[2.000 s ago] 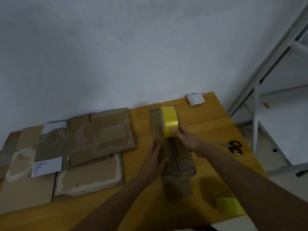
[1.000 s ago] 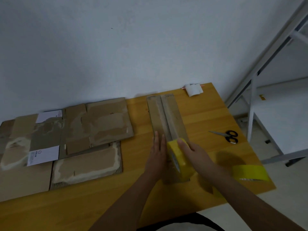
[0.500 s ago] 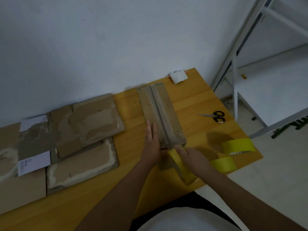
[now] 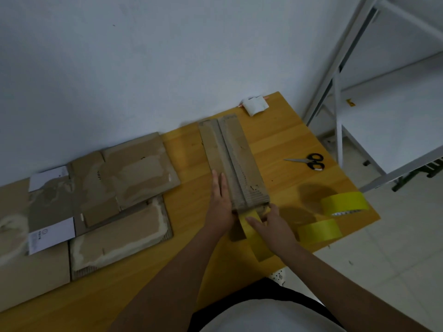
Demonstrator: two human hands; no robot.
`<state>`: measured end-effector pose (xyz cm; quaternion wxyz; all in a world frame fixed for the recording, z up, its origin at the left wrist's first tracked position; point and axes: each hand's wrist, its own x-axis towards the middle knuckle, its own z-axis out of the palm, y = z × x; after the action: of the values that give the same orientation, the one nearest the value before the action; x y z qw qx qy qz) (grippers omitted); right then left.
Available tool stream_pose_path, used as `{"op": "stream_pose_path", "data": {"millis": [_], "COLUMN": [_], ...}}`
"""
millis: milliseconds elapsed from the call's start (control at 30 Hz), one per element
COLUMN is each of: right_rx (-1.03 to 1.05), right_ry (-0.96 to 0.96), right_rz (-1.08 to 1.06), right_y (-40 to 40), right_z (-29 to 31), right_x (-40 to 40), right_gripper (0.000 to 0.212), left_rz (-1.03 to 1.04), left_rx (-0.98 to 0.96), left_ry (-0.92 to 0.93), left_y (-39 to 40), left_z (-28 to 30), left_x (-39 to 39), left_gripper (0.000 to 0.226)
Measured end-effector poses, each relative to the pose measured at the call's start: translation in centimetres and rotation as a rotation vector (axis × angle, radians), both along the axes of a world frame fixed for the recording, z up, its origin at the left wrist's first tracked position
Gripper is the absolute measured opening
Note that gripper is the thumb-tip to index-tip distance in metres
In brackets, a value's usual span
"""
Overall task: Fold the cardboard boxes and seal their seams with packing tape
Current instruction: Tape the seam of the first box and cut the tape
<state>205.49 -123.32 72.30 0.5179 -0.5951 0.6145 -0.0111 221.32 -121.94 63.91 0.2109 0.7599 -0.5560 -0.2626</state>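
Our tape roll point(image 4: 260, 245) has travelled from the far end of the folded box point(image 4: 233, 164) past its near edge, so the seam looks covered. Right hand point(image 4: 272, 226) grips the roll; left hand point(image 4: 220, 202) lies flat, fingers extended, pinning the box mid-counter point(image 4: 275, 142). Cutting seems next.

We see a long narrow brown cardboard box point(image 4: 233, 162) folded flat on the worktop, centre seam up; yellow tape roll point(image 4: 257, 240) at its near end; flattened boxes point(image 4: 124, 178) lie left.
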Motion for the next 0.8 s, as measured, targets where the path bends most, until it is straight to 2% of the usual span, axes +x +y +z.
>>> {"op": "stream_pose_path", "data": {"millis": [100, 267, 433, 567, 700, 800], "right_rx": [0.002, -0.027, -0.008, -0.037, -0.072, -0.080], "right_ry": [-0.020, -0.003, 0.014, 0.014, 0.025, 0.011], "right_rz": [0.014, 0.036, 0.065, 0.048, 0.006, -0.018], "right_y": [0.0, -0.3, -0.5, -0.3, 0.0, 0.1], "right_z": [-0.1, -0.5, -0.8, -1.2, -1.8, -2.0], "right_x": [0.0, -0.4, -0.4, -0.4, -0.3, -0.3], "right_gripper": [0.103, 0.097, 0.092, 0.094, 0.095, 0.095], "left_rz": [0.000, -0.002, 0.003, -0.009, -0.105, -0.251], "left_rx": [-0.003, 0.002, 0.012, 0.023, 0.113, 0.282], "left_ry": [0.002, -0.024, -0.061, -0.017, 0.019, -0.008], "left_y": [0.0, -0.1, -0.1, -0.1, -0.1, 0.0], "left_z": [0.2, 0.0, -0.2, 0.5, 1.7, 3.0], "left_x": [0.0, -0.1, -0.1, -0.2, 0.7, 2.5], "left_gripper": [0.109, 0.116, 0.110, 0.110, 0.119, 0.120]}}
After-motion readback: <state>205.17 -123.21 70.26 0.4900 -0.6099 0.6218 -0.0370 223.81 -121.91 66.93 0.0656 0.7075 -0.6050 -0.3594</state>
